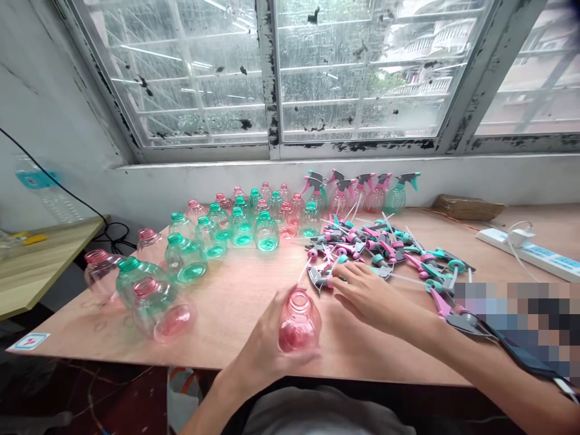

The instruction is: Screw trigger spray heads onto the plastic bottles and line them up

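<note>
A pink transparent bottle (300, 323) with an uncapped neck stands tilted in my left hand (267, 338), whose fingers and thumb wrap round its side near the table's front edge. My right hand (369, 296) reaches over the near left edge of a pile of trigger spray heads (362, 241). Its fingertips are closed on a grey and pink spray head (319, 278), whose far end they partly cover. The heads in the pile are grey with pink or green parts, and several have thin white tubes.
Pink and green open bottles (185, 260) stand in rows on the left and at the back. Several bottles with spray heads (396, 196) stand by the wall. A power strip (530, 254), a brown package (469, 207) and a dark phone-like device (521, 350) lie on the right.
</note>
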{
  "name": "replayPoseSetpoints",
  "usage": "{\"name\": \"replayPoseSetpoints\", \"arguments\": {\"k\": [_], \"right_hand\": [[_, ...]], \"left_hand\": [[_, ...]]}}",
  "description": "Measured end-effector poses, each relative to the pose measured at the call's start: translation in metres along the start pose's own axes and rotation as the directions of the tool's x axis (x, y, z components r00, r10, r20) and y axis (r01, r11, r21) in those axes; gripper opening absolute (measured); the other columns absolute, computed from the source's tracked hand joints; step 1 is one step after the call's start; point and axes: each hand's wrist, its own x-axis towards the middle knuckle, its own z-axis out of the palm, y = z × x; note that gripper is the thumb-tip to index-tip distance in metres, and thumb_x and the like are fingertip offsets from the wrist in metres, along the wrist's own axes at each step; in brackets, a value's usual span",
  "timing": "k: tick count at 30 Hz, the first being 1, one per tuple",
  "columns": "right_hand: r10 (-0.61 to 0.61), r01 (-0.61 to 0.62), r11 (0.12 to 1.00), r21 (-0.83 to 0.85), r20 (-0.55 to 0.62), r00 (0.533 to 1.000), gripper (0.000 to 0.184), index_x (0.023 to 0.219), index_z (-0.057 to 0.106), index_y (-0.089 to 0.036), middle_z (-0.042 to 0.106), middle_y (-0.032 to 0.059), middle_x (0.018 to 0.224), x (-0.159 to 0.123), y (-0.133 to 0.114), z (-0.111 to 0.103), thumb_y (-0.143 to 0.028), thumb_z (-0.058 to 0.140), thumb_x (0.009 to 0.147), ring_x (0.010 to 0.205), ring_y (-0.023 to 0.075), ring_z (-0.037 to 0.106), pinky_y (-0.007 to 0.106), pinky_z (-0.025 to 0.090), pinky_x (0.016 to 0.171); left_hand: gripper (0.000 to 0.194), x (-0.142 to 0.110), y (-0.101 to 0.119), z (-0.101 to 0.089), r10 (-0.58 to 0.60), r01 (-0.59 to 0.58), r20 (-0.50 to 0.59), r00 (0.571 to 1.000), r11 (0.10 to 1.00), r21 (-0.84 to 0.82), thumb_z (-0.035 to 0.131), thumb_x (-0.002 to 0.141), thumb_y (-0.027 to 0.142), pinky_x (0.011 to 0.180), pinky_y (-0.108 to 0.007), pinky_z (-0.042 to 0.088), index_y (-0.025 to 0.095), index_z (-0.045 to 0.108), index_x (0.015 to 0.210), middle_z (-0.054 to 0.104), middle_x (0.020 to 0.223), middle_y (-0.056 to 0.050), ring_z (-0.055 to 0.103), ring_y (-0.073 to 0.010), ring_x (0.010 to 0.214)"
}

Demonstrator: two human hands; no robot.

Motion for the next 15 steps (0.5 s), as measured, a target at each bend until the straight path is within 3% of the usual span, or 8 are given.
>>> {"name": "replayPoseSetpoints", "arguments": {"k": [2, 5, 9, 12, 15], "right_hand": [[0.058, -0.058, 0.998, -0.012, 0.029, 0.998, 0.018, 0.108, 0.07, -0.019, 0.073, 0.0142, 0.112, 0.011, 0.006, 0.016, -0.013, 0.059, 0.096, 0.105, 0.0338, 0.066, 0.048, 0.052, 0.092], [0.112, -0.112, 0.994, -0.001, 0.009, 0.994, 0.025, 0.122, 0.064, -0.014, 0.064, 0.0206, 0.132, 0.02, 0.006, 0.037, -0.022, 0.056, 0.1, 0.12, 0.0368, 0.059, 0.051, 0.049, 0.098], [0.128, -0.128, 0.991, 0.048, 0.01, 0.992, 0.022, 0.116, 0.067, -0.013, 0.064, 0.0212, 0.129, 0.039, 0.003, 0.051, -0.027, 0.06, 0.099, 0.119, 0.0379, 0.058, 0.051, 0.048, 0.098], [0.137, -0.137, 0.986, 0.1, 0.006, 0.991, 0.015, 0.101, 0.072, -0.016, 0.064, 0.0195, 0.127, 0.043, 0.006, 0.043, -0.028, 0.069, 0.094, 0.117, 0.0372, 0.058, 0.051, 0.049, 0.096], [0.188, -0.181, 0.959, 0.217, -0.011, 0.982, 0.016, 0.095, 0.075, -0.022, 0.066, 0.011, 0.11, 0.024, 0.019, 0.012, -0.038, 0.072, 0.092, 0.098, 0.0284, 0.063, 0.04, 0.053, 0.082]], "left_hand": [[0.101, -0.002, -0.002, 0.008, -0.014, 0.021, 0.09, 0.996, 0.997, -0.069, 0.093, 0.07, 0.03, 0.119, -0.052, 0.04, 0.03, 0.036, 0.154, 0.053, 0.151, -0.014, 0.053, -0.0382, 0.137], [0.104, 0.0, -0.001, 0.015, -0.03, 0.05, 0.141, 0.99, 0.989, -0.138, 0.094, 0.069, 0.03, 0.121, -0.052, 0.037, 0.032, 0.035, 0.155, 0.05, 0.154, -0.013, 0.049, -0.0372, 0.142], [0.118, 0.009, 0.01, 0.014, 0.001, 0.046, 0.228, 0.974, 0.979, -0.198, 0.099, 0.059, 0.032, 0.124, -0.055, 0.031, 0.03, 0.033, 0.158, 0.045, 0.158, -0.013, 0.038, -0.0396, 0.149], [0.108, 0.012, 0.017, 0.011, 0.001, 0.064, 0.298, 0.954, 0.976, -0.208, 0.096, 0.065, 0.031, 0.122, -0.052, 0.035, 0.03, 0.037, 0.156, 0.047, 0.159, -0.011, 0.042, -0.0376, 0.147], [0.096, 0.01, 0.017, 0.01, -0.033, 0.092, 0.309, 0.951, 0.979, -0.181, 0.092, 0.073, 0.029, 0.12, -0.051, 0.037, 0.031, 0.04, 0.154, 0.049, 0.156, -0.011, 0.045, -0.0362, 0.144]]}}
